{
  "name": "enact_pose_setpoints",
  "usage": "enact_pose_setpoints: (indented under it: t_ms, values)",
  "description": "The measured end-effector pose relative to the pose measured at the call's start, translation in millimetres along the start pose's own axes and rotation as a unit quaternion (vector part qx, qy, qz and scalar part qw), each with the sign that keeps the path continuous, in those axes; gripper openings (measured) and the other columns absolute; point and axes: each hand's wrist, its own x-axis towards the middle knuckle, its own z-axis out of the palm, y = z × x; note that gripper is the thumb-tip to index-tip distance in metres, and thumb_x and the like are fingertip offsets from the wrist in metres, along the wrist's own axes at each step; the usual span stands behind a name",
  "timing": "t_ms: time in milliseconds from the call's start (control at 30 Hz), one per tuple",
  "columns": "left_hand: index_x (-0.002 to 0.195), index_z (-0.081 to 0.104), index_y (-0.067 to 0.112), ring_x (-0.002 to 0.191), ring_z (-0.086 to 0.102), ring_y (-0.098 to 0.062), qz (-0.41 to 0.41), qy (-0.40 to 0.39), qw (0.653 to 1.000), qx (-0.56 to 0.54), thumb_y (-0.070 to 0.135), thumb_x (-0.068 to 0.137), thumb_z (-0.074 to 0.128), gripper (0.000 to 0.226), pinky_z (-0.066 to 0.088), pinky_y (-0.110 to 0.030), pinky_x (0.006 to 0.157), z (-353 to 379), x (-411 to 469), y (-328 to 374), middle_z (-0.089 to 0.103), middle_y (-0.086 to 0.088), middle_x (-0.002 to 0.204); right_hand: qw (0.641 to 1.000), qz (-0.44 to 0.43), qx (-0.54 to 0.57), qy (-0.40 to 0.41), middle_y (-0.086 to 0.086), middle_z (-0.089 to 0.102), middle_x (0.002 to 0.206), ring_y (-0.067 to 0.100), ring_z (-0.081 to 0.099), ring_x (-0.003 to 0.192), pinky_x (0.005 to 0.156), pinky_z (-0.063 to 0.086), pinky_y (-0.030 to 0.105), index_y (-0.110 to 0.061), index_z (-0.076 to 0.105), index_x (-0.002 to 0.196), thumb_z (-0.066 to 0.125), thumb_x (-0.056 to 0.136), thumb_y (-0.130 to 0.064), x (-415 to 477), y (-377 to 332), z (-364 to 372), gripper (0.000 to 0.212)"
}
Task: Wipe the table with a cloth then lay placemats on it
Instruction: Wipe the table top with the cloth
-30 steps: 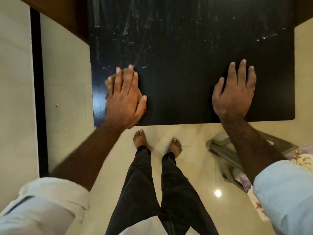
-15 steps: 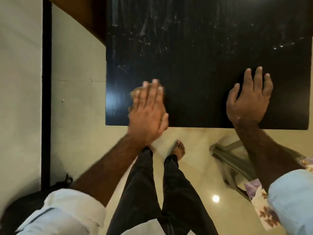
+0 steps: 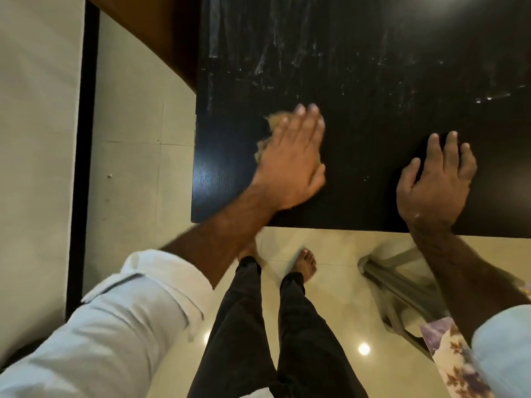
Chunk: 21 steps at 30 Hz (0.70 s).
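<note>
A black table (image 3: 373, 81) fills the upper right of the head view, with pale wipe streaks across its far half. My left hand (image 3: 290, 159) lies flat on a tan cloth (image 3: 274, 122) near the table's front left part; only the cloth's left edge shows past the fingers. My right hand (image 3: 436, 182) rests flat on the table near its front edge, fingers apart, holding nothing. A floral purple-and-white placemat (image 3: 451, 360) shows at the lower right, below table level, partly hidden by my right sleeve.
A grey chair or stool (image 3: 402, 285) stands on the shiny tiled floor under my right forearm. My bare feet and dark trousers are below the table's front edge. A white wall with a black strip (image 3: 83, 139) runs down the left. Brown wood (image 3: 149, 30) sits at top left.
My left hand has slid the cloth rightward and slightly away from the table's left edge. My right hand stays pressed in place. The camera has shifted a little.
</note>
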Motion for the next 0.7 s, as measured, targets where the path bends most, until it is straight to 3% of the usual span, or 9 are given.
enact_pose_setpoints:
  t_ms: [67, 133, 267, 433, 567, 700]
  values:
    - [0.177, 0.007, 0.012, 0.171, -0.004, -0.039, 0.039, -0.022, 0.999, 0.021, 0.063, 0.107, 0.037, 0.092, 0.008, -0.067, 0.135, 11, -28, 16, -0.003, -0.015, 0.186, 1.000, -0.006, 0.002, 0.003, 0.011, 0.030, 0.180, 0.038, 0.022, 0.167, 0.133, 0.025, 0.058, -0.018, 0.036, 0.170, 0.035, 0.115, -0.047, 0, 1, -1, 0.062]
    - [0.178, 0.005, 0.019, 0.170, -0.009, -0.043, 0.012, -0.021, 0.999, 0.022, 0.066, 0.106, 0.040, 0.093, 0.005, -0.073, 0.132, 18, -58, 2, -0.009, -0.010, 0.186, 1.000, -0.010, 0.003, 0.008, 0.011, 0.031, 0.179, 0.037, 0.023, 0.167, 0.133, 0.026, 0.057, -0.017, 0.037, 0.170, 0.035, 0.116, -0.046, 0, 1, -1, 0.062]
    - [0.178, 0.002, 0.028, 0.170, -0.012, -0.043, -0.109, 0.008, 0.994, -0.011, 0.064, 0.107, 0.044, 0.090, 0.005, -0.067, 0.136, 9, -79, -67, -0.015, -0.016, 0.184, 1.000, -0.011, -0.007, 0.013, 0.012, 0.032, 0.179, 0.037, 0.023, 0.167, 0.134, 0.024, 0.055, -0.016, 0.038, 0.170, 0.034, 0.116, -0.045, 0, 2, 2, 0.062]
    - [0.177, 0.003, 0.019, 0.171, -0.001, -0.039, -0.182, 0.054, 0.982, -0.009, 0.064, 0.109, 0.029, 0.086, 0.006, -0.060, 0.138, -12, -11, -108, 0.001, -0.020, 0.184, 1.000, -0.010, -0.007, 0.016, 0.012, 0.032, 0.179, 0.037, 0.023, 0.167, 0.134, 0.025, 0.055, -0.017, 0.039, 0.170, 0.036, 0.115, -0.044, 2, 3, 4, 0.061]
    - [0.176, 0.009, 0.008, 0.171, 0.005, -0.041, -0.217, 0.080, 0.973, -0.023, 0.061, 0.110, 0.026, 0.086, 0.009, -0.061, 0.137, -10, 34, -64, 0.007, -0.025, 0.183, 1.000, -0.002, 0.016, 0.014, 0.008, 0.032, 0.180, 0.034, 0.023, 0.167, 0.134, 0.027, 0.054, -0.020, 0.041, 0.169, 0.038, 0.115, -0.044, 4, 8, 5, 0.059]
    - [0.175, 0.004, 0.004, 0.170, 0.001, -0.043, -0.198, 0.063, 0.978, -0.037, 0.065, 0.111, 0.029, 0.092, 0.010, -0.063, 0.137, 13, 0, 32, 0.001, -0.026, 0.183, 0.998, 0.001, 0.061, 0.018, 0.006, 0.036, 0.178, 0.031, 0.024, 0.166, 0.134, 0.026, 0.051, -0.019, 0.048, 0.166, 0.039, 0.115, -0.040, 7, 11, 4, 0.056]
